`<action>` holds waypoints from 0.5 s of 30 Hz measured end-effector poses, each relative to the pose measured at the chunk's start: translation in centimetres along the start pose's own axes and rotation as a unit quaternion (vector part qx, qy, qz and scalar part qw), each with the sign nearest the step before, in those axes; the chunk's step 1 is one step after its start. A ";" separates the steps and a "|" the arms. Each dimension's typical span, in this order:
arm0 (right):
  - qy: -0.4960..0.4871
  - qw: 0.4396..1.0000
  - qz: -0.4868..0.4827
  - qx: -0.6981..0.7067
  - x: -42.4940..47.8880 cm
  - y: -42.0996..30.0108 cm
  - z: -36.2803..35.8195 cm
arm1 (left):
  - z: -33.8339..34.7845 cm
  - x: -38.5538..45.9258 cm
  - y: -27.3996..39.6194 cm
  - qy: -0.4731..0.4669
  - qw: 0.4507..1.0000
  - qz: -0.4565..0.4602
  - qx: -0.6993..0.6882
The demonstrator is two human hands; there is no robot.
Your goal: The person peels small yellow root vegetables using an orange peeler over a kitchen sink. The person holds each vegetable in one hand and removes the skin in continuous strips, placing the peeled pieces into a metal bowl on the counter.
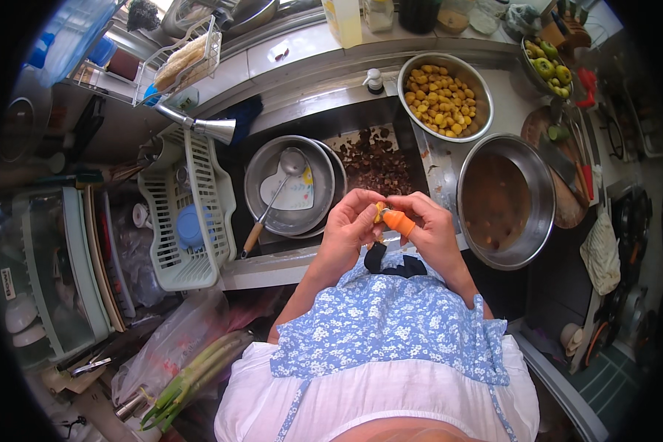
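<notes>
My left hand pinches a small yellow peeled chestnut between thumb and fingers, above the sink's front edge. On the thumb of my right hand sits an orange thumb knife, its small metal blade against the chestnut. The right fingertips meet the left ones behind it. Brown peelings lie scattered in the sink beyond my hands. To the right, a steel basin holds murky brown water with a few pieces showing. Behind it, a steel bowl is well filled with yellow peeled chestnuts.
Stacked steel bowls with a heart-shaped dish and a wooden-handled ladle stand in the sink. Left are a faucet and a plastic dish rack. A cleaver lies on a round board at right.
</notes>
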State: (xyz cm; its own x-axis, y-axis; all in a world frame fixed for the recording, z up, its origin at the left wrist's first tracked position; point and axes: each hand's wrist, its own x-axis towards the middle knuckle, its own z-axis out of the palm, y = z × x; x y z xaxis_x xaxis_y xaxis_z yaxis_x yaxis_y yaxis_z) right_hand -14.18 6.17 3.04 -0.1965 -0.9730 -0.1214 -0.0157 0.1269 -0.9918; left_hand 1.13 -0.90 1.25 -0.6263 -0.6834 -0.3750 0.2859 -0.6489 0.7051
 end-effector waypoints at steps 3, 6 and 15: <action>-0.023 0.999 -0.022 -0.028 -0.1 -0.1 -0.1 | -0.9 0.0 0.0 -0.050 0.999 -0.019 -0.004; -0.066 0.995 -0.037 -0.069 -0.1 -0.4 -0.7 | -1.4 0.1 -0.2 -0.067 0.997 -0.038 -0.014; -0.063 0.998 -0.015 0.021 0.2 0.8 -1.6 | -1.1 0.6 0.9 -0.090 0.992 -0.068 -0.062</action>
State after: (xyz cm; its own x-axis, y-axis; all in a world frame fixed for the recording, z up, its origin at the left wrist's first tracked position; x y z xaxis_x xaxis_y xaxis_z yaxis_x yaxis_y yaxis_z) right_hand -15.78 6.35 2.27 -0.0717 -0.9931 -0.0925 0.0209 0.0912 -0.9956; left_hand 1.84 -2.24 0.98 -0.7817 -0.5234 -0.3390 0.2704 -0.7744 0.5720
